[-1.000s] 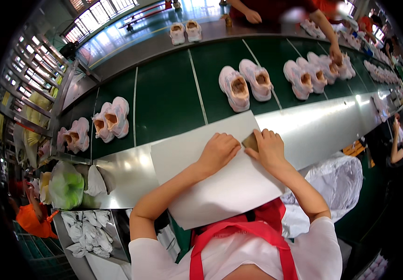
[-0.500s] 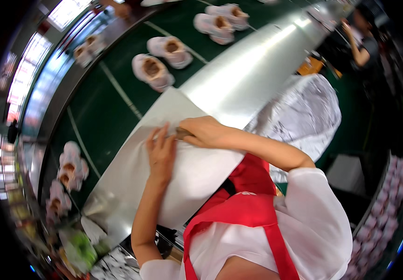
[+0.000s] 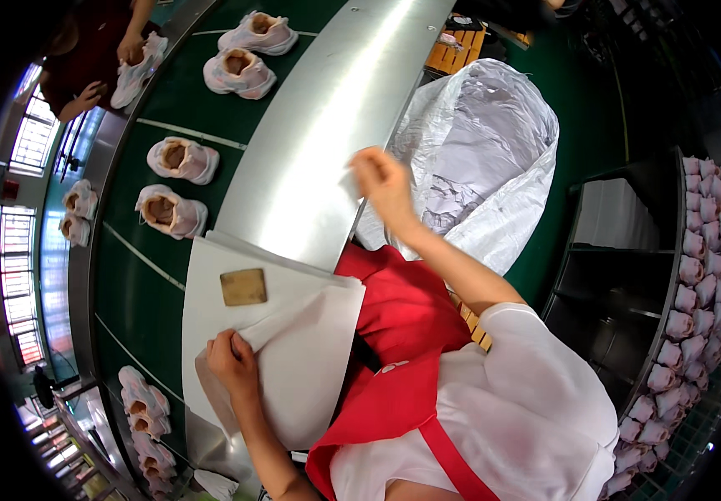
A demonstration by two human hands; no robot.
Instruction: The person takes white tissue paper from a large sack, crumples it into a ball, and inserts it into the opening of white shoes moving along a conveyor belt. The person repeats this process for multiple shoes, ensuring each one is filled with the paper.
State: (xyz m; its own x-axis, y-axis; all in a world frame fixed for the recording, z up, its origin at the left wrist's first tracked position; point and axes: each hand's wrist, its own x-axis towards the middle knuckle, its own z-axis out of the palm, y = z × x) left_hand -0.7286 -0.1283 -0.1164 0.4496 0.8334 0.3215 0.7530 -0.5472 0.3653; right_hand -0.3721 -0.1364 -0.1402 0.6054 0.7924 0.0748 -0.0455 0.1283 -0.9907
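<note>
A stack of white paper sheets (image 3: 306,338) lies in front of me across the metal ledge. My left hand (image 3: 233,363) is closed on the left part of the top sheet, which is lifted and creased there. On the stack, beyond that hand, rests a flat brown rectangular block (image 3: 243,287), touched by neither hand. My right hand (image 3: 384,188) is raised over the ledge's right edge, beside the silvery sack. Its fingers are curled together and slightly blurred; a faint pale patch shows at their tips, too smeared to name.
The metal ledge (image 3: 310,125) runs along a green conveyor (image 3: 139,259) carrying pale pink shoes (image 3: 172,209). A large open silvery sack (image 3: 536,167) stands to the right. Further right is a rack (image 3: 619,275) beside rows of wrapped pink bundles (image 3: 694,275). Across the belt a person handles a shoe.
My right hand has left the brown block and moved right, off the paper. The left hand has gone from flat on the sheet to gripping it nearer me. The view has turned.
</note>
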